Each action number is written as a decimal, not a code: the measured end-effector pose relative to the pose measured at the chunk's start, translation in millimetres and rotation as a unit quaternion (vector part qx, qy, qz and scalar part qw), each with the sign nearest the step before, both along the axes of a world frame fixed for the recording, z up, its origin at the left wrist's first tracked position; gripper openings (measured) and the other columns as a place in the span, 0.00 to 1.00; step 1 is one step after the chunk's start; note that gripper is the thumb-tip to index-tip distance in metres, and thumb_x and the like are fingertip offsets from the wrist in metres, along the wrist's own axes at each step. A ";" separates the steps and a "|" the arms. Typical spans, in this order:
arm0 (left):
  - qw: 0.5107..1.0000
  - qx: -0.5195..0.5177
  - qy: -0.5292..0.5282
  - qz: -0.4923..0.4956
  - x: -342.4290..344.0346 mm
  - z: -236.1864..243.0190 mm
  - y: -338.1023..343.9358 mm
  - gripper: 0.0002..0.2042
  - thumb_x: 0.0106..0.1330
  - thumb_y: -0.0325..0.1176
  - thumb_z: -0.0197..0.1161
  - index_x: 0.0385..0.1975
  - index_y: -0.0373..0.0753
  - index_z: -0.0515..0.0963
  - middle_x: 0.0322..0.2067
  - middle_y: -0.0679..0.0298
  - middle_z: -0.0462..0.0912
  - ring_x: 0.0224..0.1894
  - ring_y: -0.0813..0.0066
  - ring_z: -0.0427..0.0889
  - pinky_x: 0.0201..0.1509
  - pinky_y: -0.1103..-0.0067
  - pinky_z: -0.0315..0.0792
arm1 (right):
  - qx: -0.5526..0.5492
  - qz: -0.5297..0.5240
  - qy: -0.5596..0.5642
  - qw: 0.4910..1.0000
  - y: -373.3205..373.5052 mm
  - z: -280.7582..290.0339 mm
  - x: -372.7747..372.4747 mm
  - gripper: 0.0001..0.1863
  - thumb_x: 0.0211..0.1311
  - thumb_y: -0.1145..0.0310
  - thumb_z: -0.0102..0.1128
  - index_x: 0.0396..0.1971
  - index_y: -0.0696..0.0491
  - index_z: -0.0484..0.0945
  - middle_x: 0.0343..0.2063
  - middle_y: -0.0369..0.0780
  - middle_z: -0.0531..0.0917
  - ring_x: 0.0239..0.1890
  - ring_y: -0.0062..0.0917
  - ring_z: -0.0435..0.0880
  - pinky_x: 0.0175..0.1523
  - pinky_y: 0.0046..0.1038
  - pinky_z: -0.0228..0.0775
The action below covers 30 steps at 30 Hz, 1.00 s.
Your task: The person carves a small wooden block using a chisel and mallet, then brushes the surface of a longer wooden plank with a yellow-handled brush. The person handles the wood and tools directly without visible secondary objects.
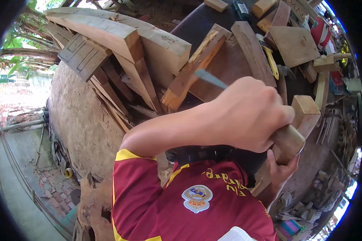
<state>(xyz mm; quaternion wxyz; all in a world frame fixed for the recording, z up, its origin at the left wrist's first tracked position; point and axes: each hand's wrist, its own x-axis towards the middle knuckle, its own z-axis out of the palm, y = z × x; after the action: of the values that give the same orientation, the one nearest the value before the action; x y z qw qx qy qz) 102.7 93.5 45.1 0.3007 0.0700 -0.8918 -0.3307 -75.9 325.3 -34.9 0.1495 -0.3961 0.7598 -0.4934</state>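
Note:
My left arm reaches across my body to the right, and my left hand (249, 114) is closed in a fist. It grips a chisel whose flat grey blade (211, 78) points to the far left, with the thick wooden handle (290, 141) showing at the near right of the fist. Just below that handle is my right hand (283, 170), thumb raised and fingers curled round a piece of wood, partly hidden by the handle. A squared wooden block (305, 110) rises behind the two hands. Left of the blade leans a rough-edged wooden piece (193, 68).
Long thick timbers (149, 40) lie at the far left, beside a board with pencilled lines (83, 56). On the dark table at the far right are a yellow-handled brush (271, 62), a flat wooden board (294, 46), a dark bottle (241, 10) and several offcuts. A tree stump (94, 209) stands near left.

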 end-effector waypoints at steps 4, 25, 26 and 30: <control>1.000 0.000 -0.003 0.023 -6.2 -5.7 -11.4 0.12 0.33 0.33 0.67 0.17 0.39 0.71 0.17 0.60 0.74 0.23 0.55 0.78 0.23 0.65 0.68 | 0.038 -0.016 0.091 0.995 -0.6 12.0 2.7 0.43 0.44 0.74 0.74 0.62 0.65 0.61 0.53 0.47 0.73 0.55 0.33 0.73 0.59 0.34 0.65; 0.971 0.062 0.180 0.147 9.6 -18.1 -19.9 0.13 0.28 0.34 0.66 0.17 0.39 0.72 0.17 0.61 0.75 0.22 0.57 0.79 0.23 0.66 0.68 | 0.011 0.015 0.079 0.997 -19.6 32.0 0.2 0.43 0.45 0.77 0.73 0.62 0.64 0.60 0.52 0.47 0.74 0.53 0.30 0.74 0.56 0.31 0.68; 0.970 0.062 0.184 0.149 9.9 -18.2 -19.4 0.13 0.28 0.35 0.66 0.17 0.39 0.73 0.17 0.61 0.75 0.22 0.57 0.79 0.23 0.66 0.68 | 0.001 0.021 0.076 0.997 -21.1 32.5 1.0 0.43 0.45 0.77 0.73 0.63 0.64 0.60 0.53 0.47 0.74 0.54 0.30 0.74 0.57 0.31 0.67; 0.965 0.065 0.198 0.161 10.2 -18.1 -20.6 0.13 0.28 0.35 0.66 0.17 0.40 0.73 0.17 0.62 0.75 0.22 0.57 0.79 0.23 0.67 0.68 | 0.006 0.034 0.060 0.998 -20.8 36.4 -1.8 0.43 0.46 0.82 0.68 0.64 0.64 0.57 0.59 0.46 0.69 0.60 0.31 0.69 0.66 0.31 0.56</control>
<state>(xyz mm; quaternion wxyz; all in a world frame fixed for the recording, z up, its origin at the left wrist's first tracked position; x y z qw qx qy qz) 112.9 72.9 27.0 0.5149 0.1649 -0.7683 -0.3427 -77.7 304.5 1.5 0.1228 -0.4498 0.7561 -0.4592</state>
